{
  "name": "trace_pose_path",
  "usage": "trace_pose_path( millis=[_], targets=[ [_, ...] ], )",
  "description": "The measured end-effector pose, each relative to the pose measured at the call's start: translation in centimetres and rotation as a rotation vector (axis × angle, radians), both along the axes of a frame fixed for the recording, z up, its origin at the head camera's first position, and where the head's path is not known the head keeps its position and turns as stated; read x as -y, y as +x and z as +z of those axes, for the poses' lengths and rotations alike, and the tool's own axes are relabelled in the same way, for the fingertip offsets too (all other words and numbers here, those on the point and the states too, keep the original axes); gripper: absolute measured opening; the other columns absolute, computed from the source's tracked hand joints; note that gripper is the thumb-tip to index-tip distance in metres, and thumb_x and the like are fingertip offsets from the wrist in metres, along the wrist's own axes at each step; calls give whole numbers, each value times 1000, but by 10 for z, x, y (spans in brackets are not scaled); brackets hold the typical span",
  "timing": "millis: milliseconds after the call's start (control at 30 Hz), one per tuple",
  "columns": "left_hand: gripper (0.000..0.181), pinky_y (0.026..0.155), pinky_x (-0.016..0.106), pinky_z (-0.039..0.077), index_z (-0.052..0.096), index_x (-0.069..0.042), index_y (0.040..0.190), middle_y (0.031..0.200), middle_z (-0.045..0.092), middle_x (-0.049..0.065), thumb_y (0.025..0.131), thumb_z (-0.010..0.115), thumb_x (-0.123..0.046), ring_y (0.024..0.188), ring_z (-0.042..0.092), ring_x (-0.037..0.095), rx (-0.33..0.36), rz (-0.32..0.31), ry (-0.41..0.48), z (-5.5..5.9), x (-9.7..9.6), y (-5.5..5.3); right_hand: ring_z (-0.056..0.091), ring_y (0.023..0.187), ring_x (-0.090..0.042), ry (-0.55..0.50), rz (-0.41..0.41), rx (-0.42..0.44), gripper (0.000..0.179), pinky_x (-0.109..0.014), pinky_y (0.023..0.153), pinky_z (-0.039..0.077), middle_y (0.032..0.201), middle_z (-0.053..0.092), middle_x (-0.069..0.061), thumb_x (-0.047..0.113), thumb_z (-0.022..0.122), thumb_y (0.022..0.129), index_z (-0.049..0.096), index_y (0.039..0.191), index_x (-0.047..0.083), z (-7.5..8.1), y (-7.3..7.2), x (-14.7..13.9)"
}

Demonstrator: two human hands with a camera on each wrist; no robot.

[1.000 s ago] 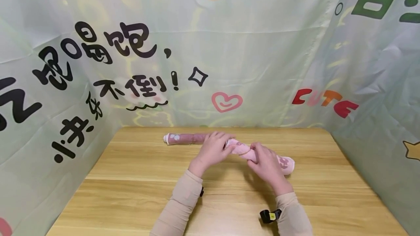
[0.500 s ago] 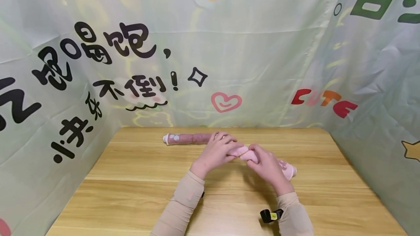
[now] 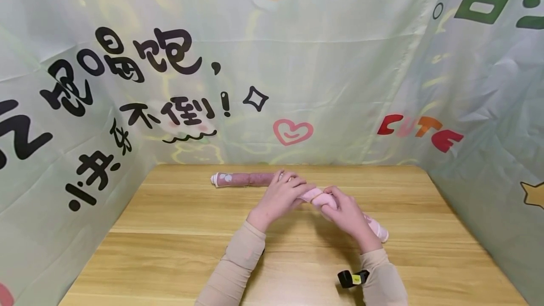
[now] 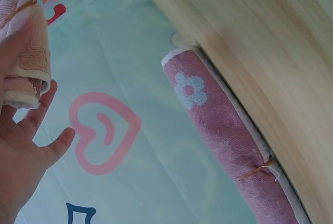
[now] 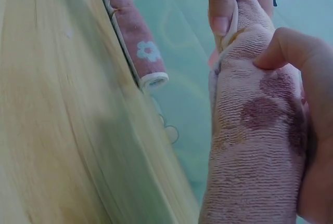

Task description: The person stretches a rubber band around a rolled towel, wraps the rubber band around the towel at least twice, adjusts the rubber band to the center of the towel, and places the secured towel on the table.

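A light pink rolled towel (image 3: 378,230) with darker pink patches is held at a slant in both hands. Its left part is gripped by the left hand (image 3: 278,199), thumb on one side and fingers on the other. The right hand (image 3: 348,214) pinches it farther along, thumb pressed into the roll in the right wrist view. Between the hands a thin tan rubber band (image 3: 316,198) circles the towel, which looks twisted there. A darker pink rolled towel (image 3: 238,180) with a pale blue flower lies behind, partly hidden by the left hand and also banded.
The wooden table (image 3: 178,249) ends at a back edge where the darker towel lies. A printed cloth (image 3: 340,84) hangs round the back and sides. A black wrist camera (image 3: 352,278) sits at the right sleeve.
The light pink towel's right end has swung down toward the person. The left hand has shifted slightly right along it. The darker towel stays where it was.
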State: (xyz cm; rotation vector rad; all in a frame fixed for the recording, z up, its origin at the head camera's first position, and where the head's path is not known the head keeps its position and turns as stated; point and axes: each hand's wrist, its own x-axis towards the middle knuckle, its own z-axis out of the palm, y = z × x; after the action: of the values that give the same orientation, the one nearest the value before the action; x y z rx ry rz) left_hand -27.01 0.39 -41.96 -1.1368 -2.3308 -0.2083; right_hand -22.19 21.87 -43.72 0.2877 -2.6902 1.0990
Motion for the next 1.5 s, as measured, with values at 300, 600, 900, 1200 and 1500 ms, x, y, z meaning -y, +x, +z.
trace_pose_path(
  millis=[300,600,900,1200,1500],
  targets=[
    [27,111,46,38,70,-29,117,111,72,-13,92,64,-37,111,56,13,48,0,-12,1,2,-3,58,85,-14,-2,99,-155,39,-26,69,48,108,68,-7,11,71,80,62,118,14,-4,0,-3],
    [25,111,46,38,70,-25,114,112,73,-12,94,60,-36,112,57,14,114,0,8,5,6,-5,60,114,-16,-176,302,-380,36,-7,88,47,125,64,-12,-7,68,84,71,116,9,-11,-4,0],
    [26,112,47,37,70,-27,115,109,73,-13,95,58,-37,109,57,12,101,18,-49,4,3,-3,62,98,-20,14,156,-435,21,-33,83,54,110,70,-7,6,72,80,70,100,13,-8,-1,7],
    [23,111,48,37,71,-27,113,105,74,-13,94,60,-37,108,58,11,68,8,-68,0,0,-3,59,97,-25,179,146,-517,12,-43,83,50,100,67,-5,16,69,79,57,77,18,-8,-4,13],
    [24,115,44,33,70,-29,115,108,73,-13,95,61,-36,110,57,10,105,42,-85,3,3,-2,60,97,-26,195,141,-555,16,-46,83,50,99,67,-6,20,72,78,57,74,18,-12,-4,9]
  ],
)
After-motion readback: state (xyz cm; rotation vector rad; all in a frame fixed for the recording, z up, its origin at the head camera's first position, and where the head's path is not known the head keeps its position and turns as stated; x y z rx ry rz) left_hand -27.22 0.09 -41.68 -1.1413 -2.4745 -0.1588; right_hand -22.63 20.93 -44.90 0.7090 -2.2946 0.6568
